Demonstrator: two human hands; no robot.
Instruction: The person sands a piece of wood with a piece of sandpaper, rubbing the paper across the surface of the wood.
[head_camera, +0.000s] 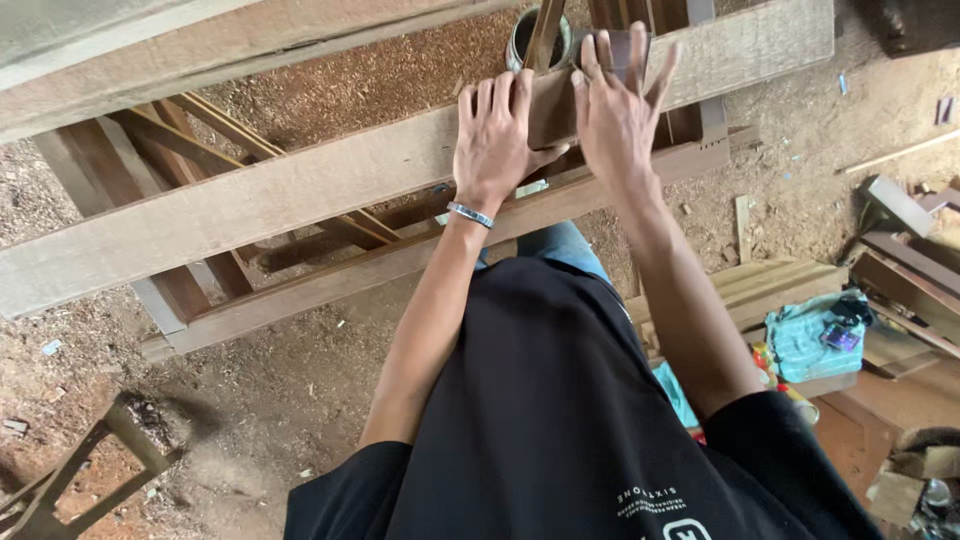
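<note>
We look down from above at a person's two bare hands working on a small dark wooden block (552, 112). The block rests on top of a long pale plank (300, 195) that runs across a wooden frame (330, 262).

The left hand (493, 135) lies flat, fingers (485, 100) close together and pointing away from us, its thumb hooked under the block's near edge. A metal bracelet (470, 214) circles that wrist.

The right hand (612, 112) presses down on the block's right end, fingers (637, 48) spread wide.

Just beyond the fingertips of both hands stands a round metal can (527, 38) with a wooden stick (545, 28) leaning in it. Well to the right of the right hand, a teal cloth (810, 335) lies on stacked boards (760, 290). Sawdust covers the ground (260, 400).
</note>
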